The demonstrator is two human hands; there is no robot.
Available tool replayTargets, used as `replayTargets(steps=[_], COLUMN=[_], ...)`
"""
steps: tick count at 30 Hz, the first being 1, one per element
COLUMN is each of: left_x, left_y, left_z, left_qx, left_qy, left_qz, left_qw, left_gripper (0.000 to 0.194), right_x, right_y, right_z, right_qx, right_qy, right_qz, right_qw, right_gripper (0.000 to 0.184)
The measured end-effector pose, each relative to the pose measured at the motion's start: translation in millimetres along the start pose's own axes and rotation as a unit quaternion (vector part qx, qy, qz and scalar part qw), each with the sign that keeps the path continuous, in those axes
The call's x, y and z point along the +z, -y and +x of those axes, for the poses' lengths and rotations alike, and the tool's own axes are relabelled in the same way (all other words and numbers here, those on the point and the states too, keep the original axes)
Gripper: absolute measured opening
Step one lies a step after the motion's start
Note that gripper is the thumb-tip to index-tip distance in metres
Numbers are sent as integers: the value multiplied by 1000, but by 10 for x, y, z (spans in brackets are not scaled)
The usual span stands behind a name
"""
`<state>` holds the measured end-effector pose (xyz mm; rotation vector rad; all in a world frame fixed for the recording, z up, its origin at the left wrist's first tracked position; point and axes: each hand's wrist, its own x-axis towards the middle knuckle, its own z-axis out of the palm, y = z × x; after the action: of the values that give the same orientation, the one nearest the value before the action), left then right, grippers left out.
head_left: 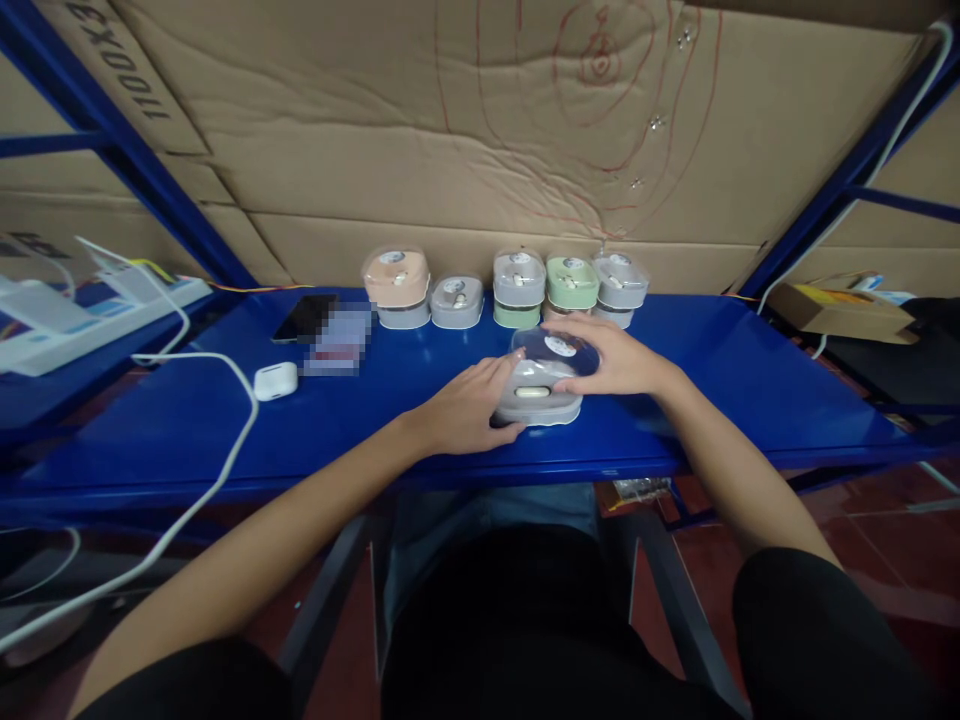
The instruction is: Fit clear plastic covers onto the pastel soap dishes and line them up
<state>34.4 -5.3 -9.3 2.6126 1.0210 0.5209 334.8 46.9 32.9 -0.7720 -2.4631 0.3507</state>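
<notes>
A small grey box [538, 408] with a pale oval part on its front is on the blue table near the front edge. Over it tilts a clear plastic lid [551, 358] bearing a round white sticker, and the blue tabletop shows through it. My left hand [469, 408] grips the left side of the box, thumb low at the front and fingers up along the lid. My right hand [611, 358] is closed around the lid's right side, thumb in front and fingers behind. Whether lid and box are fully apart I cannot tell.
Along the cardboard backing stand similar lidded boxes: a peach one [397, 278] on a grey one, a single grey box [457, 303], and more stacks with a green box [572, 284]. Left lie a phone [306, 318], a white earbud case [276, 381] and a white cable [238, 440].
</notes>
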Motion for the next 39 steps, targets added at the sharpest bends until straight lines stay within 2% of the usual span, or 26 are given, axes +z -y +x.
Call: replayTargets(steps=[4, 6, 11, 19, 21, 22, 25, 27, 30, 33, 36, 39], left_x=[60, 79, 64, -15, -121, -195, -443, -558, -573, -463, -387, -398], left_y=[94, 125, 111, 136, 182, 214, 358, 492, 703, 829, 792, 581], left_z=[28, 40, 58, 42, 37, 44, 134, 258, 477, 616, 594, 444], left_qx=[-75, -107, -132, -132, -115, -105, -82, -88, -124, -155, -163, -174], left_qy=[-39, -55, -62, -40, -30, -37, -115, -148, -128, -99, -94, -122], left_qz=[-158, -211, -232, -169, -151, -135, -25, 77, 177, 217, 239, 243], left_qw=[984, 970, 962, 976, 981, 985, 990, 982, 968, 959, 952, 946], left_gripper=[135, 142, 143, 138, 132, 123, 79, 67, 71, 76, 73, 65], right_x=[62, 115, 230, 300, 306, 299, 208, 77, -212, -537, -790, -910], right_y=[97, 141, 167, 104, 90, 88, 100, 90, -56, -423, -916, -1367], right_z=[28, 45, 66, 52, 8, -38, -328, -654, -1228, -1633, -1653, -1340], right_qx=[-12, -7, -18, -10, 0, 8, 46, 96, 219, 345, 442, 519], right_qy=[34, 42, 71, 94, 96, 92, 56, 24, -34, -101, -136, -187], right_qz=[17, 16, 21, 32, 20, 12, -15, -39, -97, -170, -194, -168], right_qw=[999, 999, 997, 995, 995, 996, 997, 994, 970, 917, 865, 817], right_gripper=[88, 89, 90, 96, 101, 102, 102, 102, 100, 100, 99, 79])
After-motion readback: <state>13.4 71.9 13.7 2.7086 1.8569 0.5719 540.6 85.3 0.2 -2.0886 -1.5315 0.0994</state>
